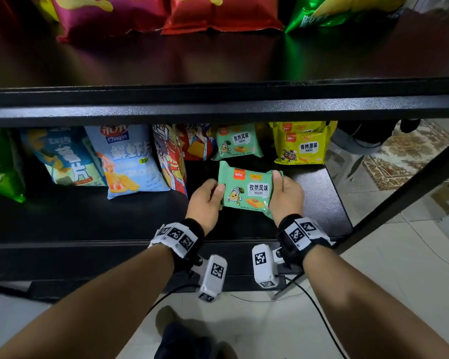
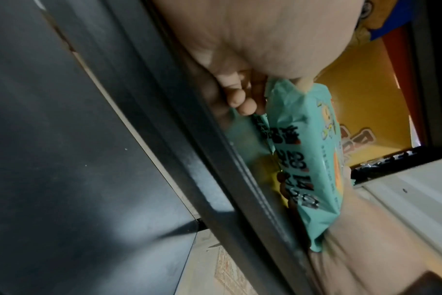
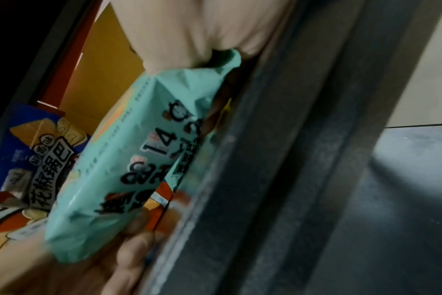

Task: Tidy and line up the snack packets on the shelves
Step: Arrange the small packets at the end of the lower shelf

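A mint-green snack packet (image 1: 246, 190) is held just above the lower black shelf (image 1: 114, 216), near its right end. My left hand (image 1: 208, 200) grips its left edge, thumb on top, and my right hand (image 1: 285, 193) grips its right edge the same way. The left wrist view shows the green packet (image 2: 305, 159) edge-on, with my curled fingers (image 2: 237, 97) under it. In the right wrist view the green packet (image 3: 129, 159) fills the middle. A matching green packet (image 1: 237, 142) and yellow packets (image 1: 302, 147) stand behind it at the shelf's back.
Larger bags line the back of the lower shelf: a blue one (image 1: 60, 156), a light blue one (image 1: 127, 159), a red cartoon one (image 1: 174, 156). An upper shelf (image 1: 218, 104) carries red and green bags. A black frame post (image 1: 399, 198) slants at the right. Tiled floor lies below.
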Available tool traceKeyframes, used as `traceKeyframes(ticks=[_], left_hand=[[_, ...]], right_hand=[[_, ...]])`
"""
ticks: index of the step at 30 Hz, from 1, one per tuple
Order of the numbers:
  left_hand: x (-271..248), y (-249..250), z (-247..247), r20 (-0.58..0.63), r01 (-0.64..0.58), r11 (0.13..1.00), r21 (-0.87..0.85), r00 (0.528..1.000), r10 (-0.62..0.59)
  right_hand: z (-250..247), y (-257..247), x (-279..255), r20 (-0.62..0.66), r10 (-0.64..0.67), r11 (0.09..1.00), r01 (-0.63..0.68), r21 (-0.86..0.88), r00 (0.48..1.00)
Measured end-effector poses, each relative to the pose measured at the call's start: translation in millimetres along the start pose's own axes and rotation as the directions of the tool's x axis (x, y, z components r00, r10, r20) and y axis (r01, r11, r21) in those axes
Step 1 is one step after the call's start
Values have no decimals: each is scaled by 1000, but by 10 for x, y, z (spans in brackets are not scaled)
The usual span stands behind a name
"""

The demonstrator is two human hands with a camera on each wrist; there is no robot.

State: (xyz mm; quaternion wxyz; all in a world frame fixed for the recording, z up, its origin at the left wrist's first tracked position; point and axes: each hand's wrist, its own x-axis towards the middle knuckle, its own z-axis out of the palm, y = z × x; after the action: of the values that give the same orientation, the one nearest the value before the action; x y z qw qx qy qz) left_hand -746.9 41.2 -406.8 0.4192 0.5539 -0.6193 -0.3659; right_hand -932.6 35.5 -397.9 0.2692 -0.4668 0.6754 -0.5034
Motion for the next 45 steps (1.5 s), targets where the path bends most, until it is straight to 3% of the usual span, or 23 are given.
traceKeyframes(ticks=[2, 5, 11, 16, 19, 22, 26, 31, 34, 38, 41, 45], left_hand=[[-38, -11, -23, 15, -25, 999, -24, 1000, 25], [-12, -4, -41, -67, 12, 999, -39, 998, -15], [1, 57, -32, -141, 105, 985, -136, 982, -124], [-24, 93, -29, -140, 76, 991, -108, 986, -91], [-54, 91, -24, -130, 112, 987, -118, 983, -127], [-87, 103, -48, -133, 99, 980, -171, 984, -122], [-117, 104, -43, -113, 52, 984, -173, 991, -72], [-88, 99, 1, -151, 43, 948, -317, 984, -95], [-80, 84, -47, -137, 38, 977, -208, 988, -68], [-74, 181, -107, -144, 9, 994, -112, 989, -25], [-10, 259, -124, -227, -29, 994, -105, 974, 5], [39, 359, -113, -191, -83, 994, -77, 979, 67]], right_hand=[[3, -5, 2, 15, 1, 1000, -1, 0, 1000], [-33, 5, -29, 82, -7, 1000, 6, 10, 997], [-215, 62, -133, 323, -143, 972, 193, -130, 935], [-157, 35, -159, 248, -31, 1000, 31, 4, 968], [-101, 37, -174, 161, -43, 999, 47, -16, 986], [-99, 26, -206, 97, -19, 997, 12, 72, 995], [-137, 27, -221, 120, 11, 983, -33, 180, 993], [-182, 42, -206, 140, 69, 952, -107, 287, 988], [-247, 19, -175, 208, 94, 902, -171, 397, 974], [-317, 23, -158, 274, 6, 966, -77, 247, 962], [-406, -10, -121, 210, -33, 989, 2, 146, 977], [-488, -115, -33, 125, 12, 987, -32, 159, 992]])
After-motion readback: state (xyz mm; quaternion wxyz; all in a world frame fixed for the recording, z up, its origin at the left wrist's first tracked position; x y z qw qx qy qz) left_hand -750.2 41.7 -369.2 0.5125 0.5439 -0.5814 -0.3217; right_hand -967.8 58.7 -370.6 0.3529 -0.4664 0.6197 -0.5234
